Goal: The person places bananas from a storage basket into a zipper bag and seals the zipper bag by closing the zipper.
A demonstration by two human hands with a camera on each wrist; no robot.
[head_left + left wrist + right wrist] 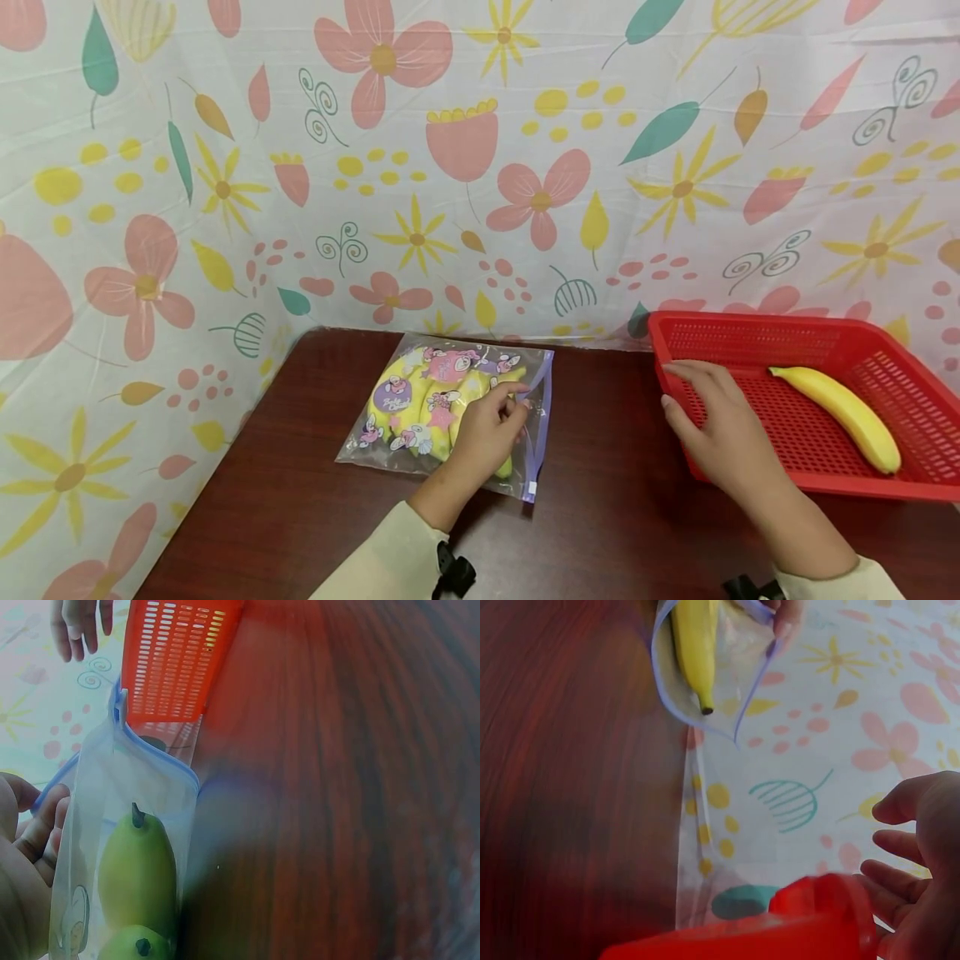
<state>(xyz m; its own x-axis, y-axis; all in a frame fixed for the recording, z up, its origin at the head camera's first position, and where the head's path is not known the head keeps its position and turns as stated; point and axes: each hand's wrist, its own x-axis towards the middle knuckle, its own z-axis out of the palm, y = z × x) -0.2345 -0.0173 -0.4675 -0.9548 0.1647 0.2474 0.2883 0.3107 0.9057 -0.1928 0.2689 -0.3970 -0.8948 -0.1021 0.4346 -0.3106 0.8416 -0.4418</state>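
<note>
"So, which hand is nearer the loose banana (843,417)?"

"The right hand (720,433). It hangs at the left side of the red lattice basket (825,329), fingers spread, holding nothing. Whether it brushes the rim, I cannot tell."

"And the loose banana itself?"

"Inside the basket, on its floor, to the right of that hand. The thin end is the one nearer the fingers."

"Which way does it point?"

"Slantwise. The thin end points far and left; the thicker end lies near and right, close to the front wall. I'd judge that a grasp across its middle calls for a turned wrist, to suit that slant."

"Where's the left hand (487,425)?"

"Well apart from it, off to the left. Thumb and fingers pinch the upper lip of the printed clear zip bag (543,408), whose purple-edged mouth gapes toward the basket."

"Anything in there?"

"Bananas. In the right wrist view, one bagged banana (696,652) has its dark tip toward the mouth, long axis running into the bag."
</note>
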